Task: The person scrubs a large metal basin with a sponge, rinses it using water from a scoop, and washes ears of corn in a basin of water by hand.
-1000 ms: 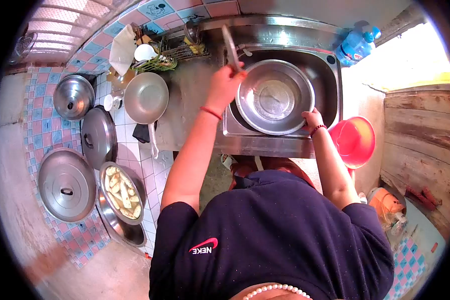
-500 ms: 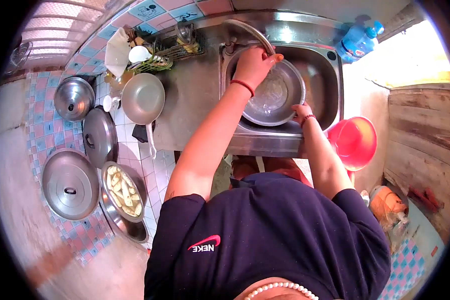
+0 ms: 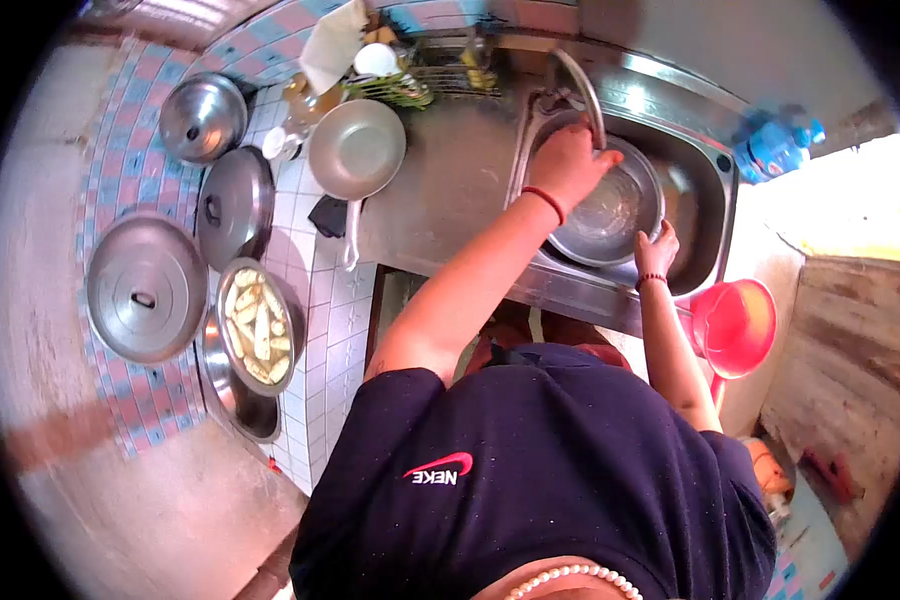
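Fingers of the left hand (image 3: 573, 163) closed on the near edge of a thin metal disc (image 3: 588, 95), lid or plate, cannot tell. Disc stands steeply tilted, almost edge-on; long axis runs from the fingers toward the back of the sink (image 3: 692, 215). Left hand clearly nearer it. Metal basin (image 3: 625, 222) lies below and to the right of those fingers, inside the sink. Right hand (image 3: 656, 245) at basin's near right rim, fingers slightly parted; pinch or light touch, cannot tell. Farther out: red pan (image 3: 740, 325) beyond right forearm; frying pan (image 3: 358, 150) at left on desk (image 3: 450, 165).
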Motion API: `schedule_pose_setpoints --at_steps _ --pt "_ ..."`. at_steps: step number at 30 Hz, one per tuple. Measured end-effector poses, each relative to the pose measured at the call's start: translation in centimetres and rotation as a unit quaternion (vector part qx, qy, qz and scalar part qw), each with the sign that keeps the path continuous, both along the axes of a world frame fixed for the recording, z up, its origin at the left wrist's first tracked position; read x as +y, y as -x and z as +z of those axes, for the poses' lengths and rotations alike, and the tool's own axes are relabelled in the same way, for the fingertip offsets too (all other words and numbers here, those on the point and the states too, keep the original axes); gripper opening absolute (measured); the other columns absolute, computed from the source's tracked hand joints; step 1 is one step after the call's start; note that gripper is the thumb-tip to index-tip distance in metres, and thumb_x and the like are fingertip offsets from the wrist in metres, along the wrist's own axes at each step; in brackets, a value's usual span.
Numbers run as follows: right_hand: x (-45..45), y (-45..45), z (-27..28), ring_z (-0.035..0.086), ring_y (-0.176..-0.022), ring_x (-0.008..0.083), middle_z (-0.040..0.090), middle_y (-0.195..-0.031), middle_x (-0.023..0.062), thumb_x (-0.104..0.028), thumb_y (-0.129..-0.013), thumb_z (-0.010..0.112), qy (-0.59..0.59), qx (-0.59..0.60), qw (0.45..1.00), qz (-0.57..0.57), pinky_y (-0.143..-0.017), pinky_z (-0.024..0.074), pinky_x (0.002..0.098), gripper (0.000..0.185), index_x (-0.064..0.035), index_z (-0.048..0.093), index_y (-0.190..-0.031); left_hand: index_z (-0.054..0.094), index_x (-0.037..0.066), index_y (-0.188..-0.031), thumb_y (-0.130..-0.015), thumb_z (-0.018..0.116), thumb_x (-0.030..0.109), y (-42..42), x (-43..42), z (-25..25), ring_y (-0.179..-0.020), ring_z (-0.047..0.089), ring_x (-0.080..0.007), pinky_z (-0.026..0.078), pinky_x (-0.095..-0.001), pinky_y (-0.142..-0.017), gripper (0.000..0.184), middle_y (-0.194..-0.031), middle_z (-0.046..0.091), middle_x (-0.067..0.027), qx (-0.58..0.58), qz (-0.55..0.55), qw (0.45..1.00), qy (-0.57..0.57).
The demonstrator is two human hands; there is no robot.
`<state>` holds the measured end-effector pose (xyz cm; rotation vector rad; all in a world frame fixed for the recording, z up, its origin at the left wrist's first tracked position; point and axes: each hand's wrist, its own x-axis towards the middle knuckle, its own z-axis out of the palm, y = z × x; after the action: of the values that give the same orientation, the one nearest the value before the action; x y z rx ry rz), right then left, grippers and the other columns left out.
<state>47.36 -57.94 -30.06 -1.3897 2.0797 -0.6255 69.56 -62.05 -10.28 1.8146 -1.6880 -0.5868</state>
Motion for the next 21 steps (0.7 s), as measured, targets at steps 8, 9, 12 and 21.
schedule_pose_setpoints --at_steps 8,9,12,21 --pt "4.0 -4.2 3.0 0.062 -0.091 0.0208 0.059 -0.118 0.0119 -0.005 -0.077 0.061 0.045 -0.183 0.973 0.134 -0.085 0.0494 0.033 0.048 -0.0063 0.055 -0.125 0.051 -0.001 -0.108 -0.079 0.068 0.016 -3.7 1.9 -0.6 -0.089 0.064 -0.0379 0.051 -0.045 -0.08 0.037 -0.092 0.066 -0.0209 -0.117 -0.047 0.992 0.026" --pt "4.2 -4.5 3.3 0.063 -0.089 0.0194 0.059 -0.118 0.0115 -0.004 -0.078 0.06 0.037 -0.198 0.971 0.13 -0.083 0.0499 0.0323 0.045 -0.0069 0.056 -0.123 0.052 -0.001 -0.109 -0.08 0.066 0.015 -4.2 1.9 -0.4 -0.088 0.064 -0.0378 0.051 -0.045 -0.079 0.035 -0.092 0.066 -0.0207 -0.14 -0.052 0.989 0.007" --pt "4.8 -5.2 4.7 0.064 -0.083 0.0184 0.064 -0.107 0.0112 -0.004 -0.08 0.059 0.017 -0.21 0.966 0.15 -0.079 0.0512 0.0322 0.035 -0.0051 0.06 -0.114 0.054 -0.001 -0.108 -0.083 0.061 0.013 -5.2 2.0 -0.2 -0.087 0.064 -0.0375 0.051 -0.0452 -0.079 0.029 -0.092 0.066 -0.0205 -0.153 -0.051 0.987 -0.013" --pt "6.4 -10.3 9.3 0.067 -0.084 0.0275 0.069 -0.094 0.0146 -0.012 -0.083 0.06 -0.045 -0.14 0.894 0.423 -0.077 0.0522 0.0358 0.022 -0.0064 0.068 -0.103 0.05 0.0 -0.128 -0.079 0.068 0.02 -10.1 7.4 0.5 -0.101 0.061 -0.0368 0.049 -0.044 -0.088 0.056 -0.105 0.064 -0.0219 -0.167 0.024 0.983 -0.072"
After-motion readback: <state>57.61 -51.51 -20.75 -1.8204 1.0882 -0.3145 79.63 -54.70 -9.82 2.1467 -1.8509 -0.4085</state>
